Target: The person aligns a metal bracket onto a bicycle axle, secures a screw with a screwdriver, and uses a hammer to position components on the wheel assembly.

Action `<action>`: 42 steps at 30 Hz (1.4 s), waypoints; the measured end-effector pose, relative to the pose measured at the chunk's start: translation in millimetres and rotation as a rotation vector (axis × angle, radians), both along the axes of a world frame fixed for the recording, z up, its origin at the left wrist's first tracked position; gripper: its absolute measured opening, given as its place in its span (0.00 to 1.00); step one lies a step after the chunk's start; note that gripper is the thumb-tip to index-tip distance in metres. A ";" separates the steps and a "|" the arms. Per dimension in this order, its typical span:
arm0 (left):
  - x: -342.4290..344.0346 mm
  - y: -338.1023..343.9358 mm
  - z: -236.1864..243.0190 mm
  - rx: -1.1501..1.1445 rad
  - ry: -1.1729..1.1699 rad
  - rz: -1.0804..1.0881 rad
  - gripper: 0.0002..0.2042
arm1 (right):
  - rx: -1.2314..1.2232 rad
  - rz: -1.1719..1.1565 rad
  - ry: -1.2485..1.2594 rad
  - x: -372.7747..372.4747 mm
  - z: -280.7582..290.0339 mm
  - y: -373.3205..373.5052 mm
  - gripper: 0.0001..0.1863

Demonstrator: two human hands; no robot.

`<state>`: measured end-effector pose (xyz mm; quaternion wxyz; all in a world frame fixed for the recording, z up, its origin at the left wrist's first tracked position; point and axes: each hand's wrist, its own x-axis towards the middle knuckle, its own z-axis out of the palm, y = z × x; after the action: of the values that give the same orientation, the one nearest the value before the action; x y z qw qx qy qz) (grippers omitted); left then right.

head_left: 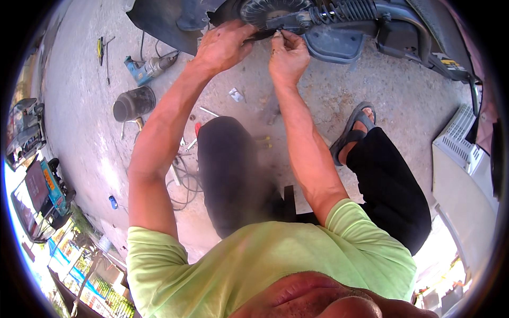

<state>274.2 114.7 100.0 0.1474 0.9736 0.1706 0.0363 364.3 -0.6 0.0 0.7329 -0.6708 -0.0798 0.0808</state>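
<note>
My left hand [225, 45] is closed at the edge of a black plastic panel [159, 24], beside a ribbed dark wheel [268, 11]. Its fingertips are partly hidden against the dark part. Close by on the right, my right hand [289, 57] pinches thumb and fingers together at a dark bracket below the wheel; whatever sits between them is too small to make out. A coil-spring shock absorber [344, 11] runs along the vehicle just above, and a blue-grey plastic cover [335, 46] hangs to the right of my right hand.
On the concrete at left lie a blue power drill [143, 70], a dark can [134, 104], a yellow-handled screwdriver [100, 50] and a looped cable [186, 185]. A white vented casing [456, 153] stands at far right. My bent knee [228, 169] rises between my arms.
</note>
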 end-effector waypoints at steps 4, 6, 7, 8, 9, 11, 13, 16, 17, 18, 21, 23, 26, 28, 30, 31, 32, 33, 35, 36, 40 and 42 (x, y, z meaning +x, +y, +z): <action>3.9 5.6 -2.7 0.010 0.000 -0.028 0.18 | -0.056 -0.055 0.030 -1.9 4.3 -1.7 0.09; 6.7 6.7 -1.0 0.011 0.018 -0.034 0.18 | -0.048 -0.091 0.012 0.0 -2.8 1.9 0.09; 7.8 7.2 -1.1 0.011 0.027 -0.037 0.18 | -0.034 -0.100 0.015 0.5 -5.2 3.3 0.09; 7.8 8.9 -5.1 0.001 0.010 -0.041 0.18 | -0.020 -0.108 0.019 0.4 -7.6 5.1 0.09; 7.1 10.8 -9.1 -0.005 -0.005 -0.043 0.18 | -0.002 -0.114 0.025 -0.1 -8.3 7.5 0.09; 5.7 13.3 -14.8 -0.007 -0.020 -0.043 0.19 | 0.007 -0.130 0.015 0.1 -9.5 11.4 0.09; 6.9 12.3 -14.5 -0.006 -0.021 -0.047 0.19 | -0.007 -0.139 0.002 -0.4 -9.7 11.0 0.08; 6.0 5.7 -2.8 0.014 0.029 -0.029 0.18 | -0.024 -0.139 -0.012 -0.7 -9.0 10.0 0.08; 6.0 6.0 -3.1 0.016 0.026 -0.031 0.18 | -0.011 -0.144 -0.008 -0.7 -8.6 11.1 0.08; 4.8 6.3 -3.6 0.019 0.025 -0.031 0.18 | 0.003 -0.146 -0.002 -1.5 -6.8 12.1 0.08; 3.4 7.6 -4.7 0.040 0.018 -0.036 0.18 | -0.033 -0.132 0.082 -3.6 -2.3 10.3 0.11; 3.5 8.5 -6.8 0.072 -0.018 -0.053 0.17 | -0.049 -0.145 0.006 -2.7 -4.8 10.8 0.09; 1.9 10.4 -15.8 0.107 -0.101 -0.079 0.15 | -0.120 -0.127 -0.007 -1.1 -7.6 10.8 0.08; 3.4 13.9 -26.3 0.083 -0.149 -0.083 0.15 | -0.201 -0.109 -0.025 1.7 -5.8 8.0 0.09; 2.5 14.6 -31.0 0.067 -0.152 -0.079 0.15 | -0.299 -0.093 -0.076 2.8 3.3 6.0 0.09; 3.7 14.0 -31.1 0.057 -0.156 -0.076 0.15 | -0.318 -0.085 -0.028 4.0 11.3 4.4 0.10; 3.8 12.4 -31.4 0.062 -0.165 -0.073 0.15 | -0.337 -0.078 0.021 3.8 19.3 2.1 0.10; 2.7 9.4 -26.4 0.070 -0.173 -0.072 0.15 | -0.352 -0.072 0.070 3.1 29.0 2.1 0.11; 3.5 7.9 -21.2 0.064 -0.170 -0.080 0.16 | -0.293 -0.113 0.133 6.7 30.4 8.0 0.11; 3.7 8.9 -21.8 0.054 -0.156 -0.088 0.16 | -0.259 -0.131 0.167 6.8 30.7 10.9 0.12; 6.9 12.8 -22.6 0.065 -0.148 -0.102 0.16 | -0.241 -0.155 0.166 5.9 24.7 13.9 0.11; 6.8 16.3 -24.0 0.075 -0.147 -0.117 0.17 | -0.215 -0.152 0.189 5.7 23.0 14.4 0.11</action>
<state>281.0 131.0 76.0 0.1248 0.9814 0.1006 0.1054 370.0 13.8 23.0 0.6653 -0.7388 0.0494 0.0960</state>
